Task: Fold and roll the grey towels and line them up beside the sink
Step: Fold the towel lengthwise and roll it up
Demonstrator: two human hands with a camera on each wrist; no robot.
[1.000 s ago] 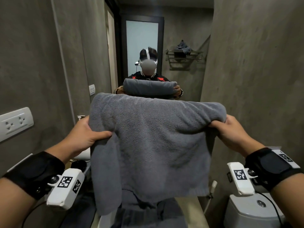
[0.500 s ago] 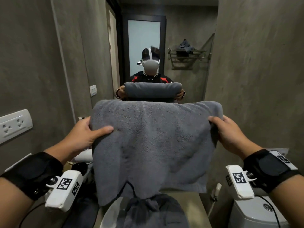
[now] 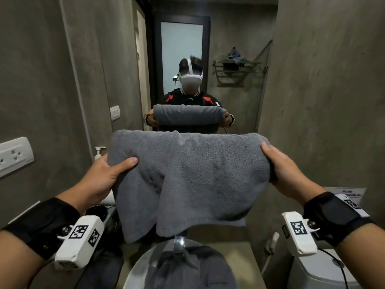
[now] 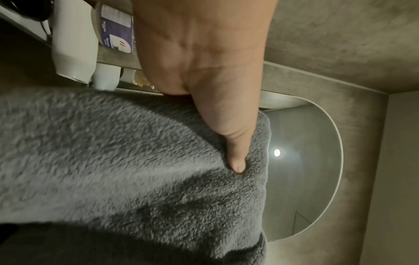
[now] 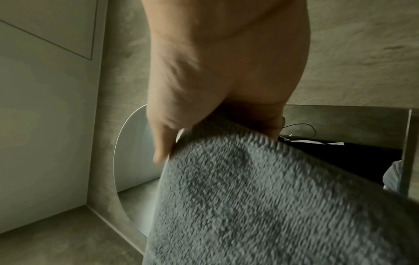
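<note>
A grey towel (image 3: 187,176) hangs folded over in the air in front of the mirror, held by its two upper ends. My left hand (image 3: 108,174) grips the left end, thumb pressed on the near face (image 4: 235,161). My right hand (image 3: 279,163) grips the right end, fingers behind the cloth and thumb along its edge (image 5: 163,148). The towel (image 5: 260,206) droops to just above the tap (image 3: 179,245). More grey towel cloth (image 3: 187,270) lies bunched in the white sink (image 3: 135,274) below.
Concrete walls stand close on both sides, with a socket plate (image 3: 14,155) on the left. A soap pump (image 3: 99,153) and bottles (image 4: 72,44) sit on the left ledge. A toilet cistern (image 3: 325,274) is at the lower right. The beige counter (image 3: 235,253) surrounds the sink.
Both hands have lowered the towel and brought it nearer the sink. Its hanging part has shortened as the top folded over. The view tilted down, showing more of the sink.
</note>
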